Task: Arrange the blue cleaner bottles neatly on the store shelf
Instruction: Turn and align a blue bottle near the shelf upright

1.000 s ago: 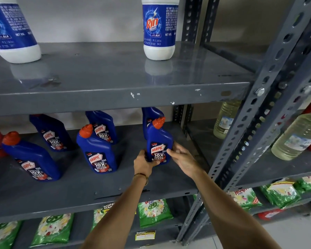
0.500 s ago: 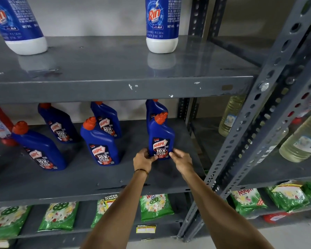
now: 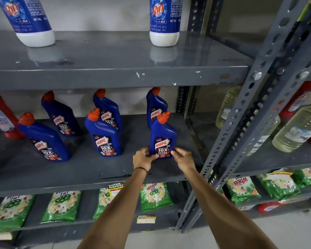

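"Harpic 10X" on blue bottle (image 3: pixel 162 137)

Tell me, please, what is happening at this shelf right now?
A person is tidying blue cleaner bottles on the middle shelf of a grey metal rack. Both hands, the left hand and the right hand, are at the base of the front right bottle, which stands upright with its label facing out. Five more blue bottles stand to its left and behind it, in two loose rows.

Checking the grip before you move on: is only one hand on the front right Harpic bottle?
No, both the left hand and the right hand touch the bottle at its base.
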Demonstrator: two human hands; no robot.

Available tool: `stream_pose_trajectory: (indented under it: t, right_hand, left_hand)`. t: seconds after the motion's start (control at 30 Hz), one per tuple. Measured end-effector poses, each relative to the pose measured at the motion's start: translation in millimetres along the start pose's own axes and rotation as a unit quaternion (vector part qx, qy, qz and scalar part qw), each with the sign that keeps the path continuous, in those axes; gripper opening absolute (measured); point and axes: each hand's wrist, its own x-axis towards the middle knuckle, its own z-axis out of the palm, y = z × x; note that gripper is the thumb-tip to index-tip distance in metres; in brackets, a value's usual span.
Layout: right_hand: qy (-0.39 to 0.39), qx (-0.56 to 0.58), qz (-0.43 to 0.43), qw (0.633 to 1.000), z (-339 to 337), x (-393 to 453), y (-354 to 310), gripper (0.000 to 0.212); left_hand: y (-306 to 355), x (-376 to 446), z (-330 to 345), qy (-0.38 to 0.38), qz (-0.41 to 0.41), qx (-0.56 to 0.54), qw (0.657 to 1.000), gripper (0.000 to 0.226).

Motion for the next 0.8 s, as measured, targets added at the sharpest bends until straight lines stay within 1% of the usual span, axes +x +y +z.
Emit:
stream_pose_trajectory:
  t: [0.1,0.23,0.3,0.47,0.6,0.8]
  right_hand:
    - [0.000,0.010,0.014,1.000,-4,-13,4,0.042]
    - [0.007,0.019,0.018,1.000,-7,-29,7,0.044]
    - [0.018,0.025,0.018,0.999,-8,-35,7,0.043]
    - [0.017,0.016,0.000,1.000,-10,-44,8,0.038]
    - [0.018,0.015,0.008,1.000,-14,-47,9,0.036]
    - [0.018,0.028,0.017,0.999,-16,-51,8,0.036]
  left_hand:
    - [-4,-11,-3,-0.008,0.005,0.009,1.000,0.041]
    - [-8,-25,-5,-0.009,0.004,-0.007,1.000,0.044]
    - [-9,-28,-5,-0.009,0.002,-0.011,1.000,0.045]
    - [-12,-32,-6,-0.017,-0.001,-0.007,1.000,0.048]
    - [-15,-35,-6,-0.020,-0.002,-0.004,1.000,0.051]
    - [-16,-41,-7,-0.021,-0.002,-0.011,1.000,0.050]
